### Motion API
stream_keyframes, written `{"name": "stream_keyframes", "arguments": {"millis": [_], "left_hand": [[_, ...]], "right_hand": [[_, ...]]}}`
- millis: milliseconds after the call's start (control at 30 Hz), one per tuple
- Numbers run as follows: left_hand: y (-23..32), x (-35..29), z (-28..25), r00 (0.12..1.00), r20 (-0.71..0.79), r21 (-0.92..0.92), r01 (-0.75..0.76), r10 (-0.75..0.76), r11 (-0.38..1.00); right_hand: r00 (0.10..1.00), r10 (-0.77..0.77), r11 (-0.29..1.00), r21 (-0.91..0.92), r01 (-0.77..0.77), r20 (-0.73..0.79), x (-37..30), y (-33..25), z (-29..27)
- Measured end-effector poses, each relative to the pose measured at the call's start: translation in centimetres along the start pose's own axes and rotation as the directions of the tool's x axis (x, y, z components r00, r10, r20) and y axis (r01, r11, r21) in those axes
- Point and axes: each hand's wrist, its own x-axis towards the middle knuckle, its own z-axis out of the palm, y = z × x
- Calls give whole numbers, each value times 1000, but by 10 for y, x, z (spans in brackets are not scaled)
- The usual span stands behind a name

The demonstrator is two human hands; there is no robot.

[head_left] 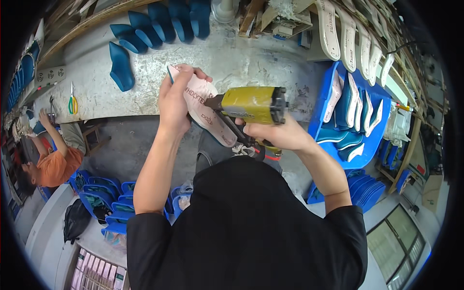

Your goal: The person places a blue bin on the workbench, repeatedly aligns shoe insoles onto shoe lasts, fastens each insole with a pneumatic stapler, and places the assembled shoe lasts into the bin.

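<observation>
My left hand is wrapped round a teal shoe last, fingers over its far end. A pale insole with reddish print lies on the last's upturned sole, and only a thin teal edge shows beneath it. A yellow staple gun is gripped in my right hand, its nose over the middle of the insole. The gun hides part of the insole, so I cannot tell whether the nose touches it. Beyond my left hand, a single teal shoe last lies on the metal worktable.
Several teal lasts line the table's far side. Scissors lie at the left edge. To the right, a blue tray holds lasts with insoles; more insoles hang above. A person in orange works at left. Blue trays stand behind.
</observation>
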Motion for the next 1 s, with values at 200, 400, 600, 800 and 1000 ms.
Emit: {"name": "stream_keyframes", "arguments": {"millis": [200,400,600,800,1000], "left_hand": [[-1,12,-27,999,-35,64,17,-15,998],[16,1,-34,976,218,-189,72,-29,979],[-5,3,17,976,200,-111,104,-81,988],[-135,47,68,961,-77,14,268,-266,963],[-249,9,234,695,332,137,633,-638,762]], "right_hand": [[995,-73,995,-67,69,-71,20,12,10],[811,-172,893,-435,-111,-559,146,133,-112],[624,-473,576,-754,-315,-622,180,231,-159],[926,-366,926,-141,351,-97,12,176,-99],[529,-302,953,-233,194,-793,-170,235,-141]]}}
